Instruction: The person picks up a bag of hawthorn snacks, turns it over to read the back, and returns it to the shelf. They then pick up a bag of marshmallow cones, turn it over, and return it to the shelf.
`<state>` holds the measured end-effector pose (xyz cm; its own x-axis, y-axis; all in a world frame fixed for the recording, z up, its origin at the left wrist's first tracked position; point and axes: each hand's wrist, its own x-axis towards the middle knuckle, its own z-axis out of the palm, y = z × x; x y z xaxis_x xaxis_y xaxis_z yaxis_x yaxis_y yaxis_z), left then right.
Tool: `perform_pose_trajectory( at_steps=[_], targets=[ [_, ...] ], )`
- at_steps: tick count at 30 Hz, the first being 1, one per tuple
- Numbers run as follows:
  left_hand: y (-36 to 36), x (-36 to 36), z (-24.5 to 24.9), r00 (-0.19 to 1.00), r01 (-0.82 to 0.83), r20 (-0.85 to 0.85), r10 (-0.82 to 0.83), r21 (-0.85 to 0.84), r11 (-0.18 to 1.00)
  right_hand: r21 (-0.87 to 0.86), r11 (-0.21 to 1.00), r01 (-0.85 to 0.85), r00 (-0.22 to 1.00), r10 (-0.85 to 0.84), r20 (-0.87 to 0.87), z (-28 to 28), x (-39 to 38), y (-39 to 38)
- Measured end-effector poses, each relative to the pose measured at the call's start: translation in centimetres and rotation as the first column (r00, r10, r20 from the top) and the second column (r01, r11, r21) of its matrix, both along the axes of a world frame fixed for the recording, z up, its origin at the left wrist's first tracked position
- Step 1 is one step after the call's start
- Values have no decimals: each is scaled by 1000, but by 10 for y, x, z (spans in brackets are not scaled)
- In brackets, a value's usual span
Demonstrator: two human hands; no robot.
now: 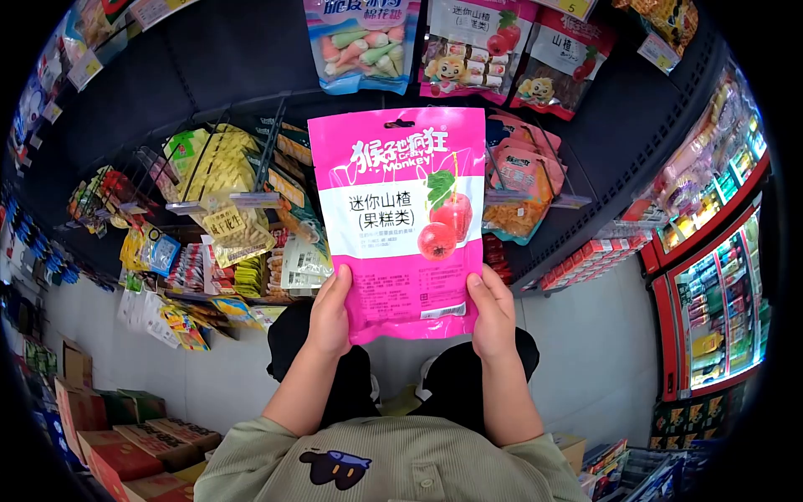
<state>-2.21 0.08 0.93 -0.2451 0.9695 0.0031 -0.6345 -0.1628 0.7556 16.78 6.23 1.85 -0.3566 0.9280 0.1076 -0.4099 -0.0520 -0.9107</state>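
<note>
A pink and white snack bag (400,226) with red fruit pictured on it is held upright in front of the shelf, its printed face toward the camera. My left hand (331,311) grips its lower left edge, thumb on the front. At the lower right edge my right hand (492,311) pinches it the same way. The fingers behind the bag are hidden. Above it hang a blue bag of cone-shaped sweets (361,46), a similar pink bag (474,50) and a darker red bag (562,63).
Yellow snack bags (213,167) hang on racks at the left, and orange-pink bags (523,180) hang just right of the held bag. A red-framed lit fridge (715,301) stands at the right. Cardboard boxes (134,452) are stacked at lower left.
</note>
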Motion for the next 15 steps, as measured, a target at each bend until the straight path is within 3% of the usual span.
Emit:
perform_pose_trajectory(
  at_steps=[15],
  targets=[
    [-6,-16,-8,999,4,42,-4,16,1000,23,1000,-12,999,11,43,4,-17,-2]
  ],
)
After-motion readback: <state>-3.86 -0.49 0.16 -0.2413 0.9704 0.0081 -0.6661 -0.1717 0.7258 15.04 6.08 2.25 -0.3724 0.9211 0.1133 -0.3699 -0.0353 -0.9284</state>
